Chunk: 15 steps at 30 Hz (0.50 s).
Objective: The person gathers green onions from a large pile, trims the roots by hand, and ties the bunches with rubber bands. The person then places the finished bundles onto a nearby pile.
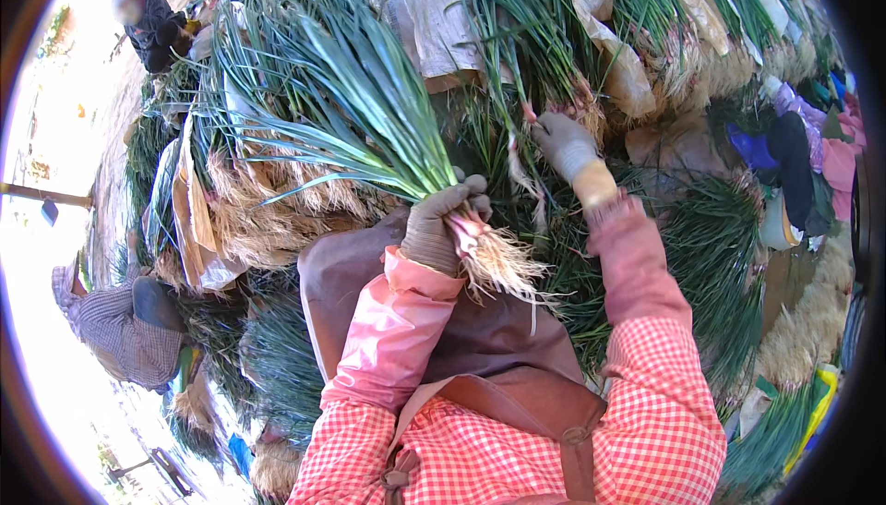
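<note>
My left hand (443,224), in a grey-brown glove, grips a bunch of green onions (408,131) just above the pinkish bulbs. Its leaves fan to the upper left and its pale roots hang to the lower right, above a brown apron (512,339). Further up and to the right, my right hand (566,145), gloved too, pinches a single green onion stalk (528,112) near its reddish base. That stalk is beside a pile of more green onions (554,41) with reddish bulbs. Loose leaves lie below the right hand.
Heaps of green onions (720,256) surround me, some partly wrapped in pale sheets (443,13). One person (156,27) is at the upper left and another, in a checked shirt (124,328), bends at the left. Pink and purple cloths (841,159) lie at the right.
</note>
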Available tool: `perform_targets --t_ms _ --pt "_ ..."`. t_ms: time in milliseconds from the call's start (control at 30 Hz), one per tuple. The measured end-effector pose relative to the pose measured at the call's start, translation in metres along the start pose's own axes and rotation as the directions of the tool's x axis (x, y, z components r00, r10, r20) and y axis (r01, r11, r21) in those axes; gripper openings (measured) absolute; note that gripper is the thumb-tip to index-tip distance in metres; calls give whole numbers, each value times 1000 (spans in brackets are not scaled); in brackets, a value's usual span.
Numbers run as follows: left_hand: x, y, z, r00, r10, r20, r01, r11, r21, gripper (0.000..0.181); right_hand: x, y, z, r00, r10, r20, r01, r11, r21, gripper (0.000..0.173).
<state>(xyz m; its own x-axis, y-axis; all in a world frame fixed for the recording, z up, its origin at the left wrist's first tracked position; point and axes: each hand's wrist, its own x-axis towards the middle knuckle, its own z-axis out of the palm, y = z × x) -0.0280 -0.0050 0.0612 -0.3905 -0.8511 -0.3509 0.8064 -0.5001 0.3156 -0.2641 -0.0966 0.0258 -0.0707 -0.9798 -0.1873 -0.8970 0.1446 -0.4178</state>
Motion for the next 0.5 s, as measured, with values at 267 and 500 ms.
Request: perform_targets --t_ms 267,500 --pt "28 -5 -21 871 -452 -194 478 871 114 24 -145 -47 -17 832 -499 243 523 851 -46 22" --pt "4 -11 -19 977 -187 -104 213 893 396 22 -97 -45 50 910 -383 160 -13 359 933 24"
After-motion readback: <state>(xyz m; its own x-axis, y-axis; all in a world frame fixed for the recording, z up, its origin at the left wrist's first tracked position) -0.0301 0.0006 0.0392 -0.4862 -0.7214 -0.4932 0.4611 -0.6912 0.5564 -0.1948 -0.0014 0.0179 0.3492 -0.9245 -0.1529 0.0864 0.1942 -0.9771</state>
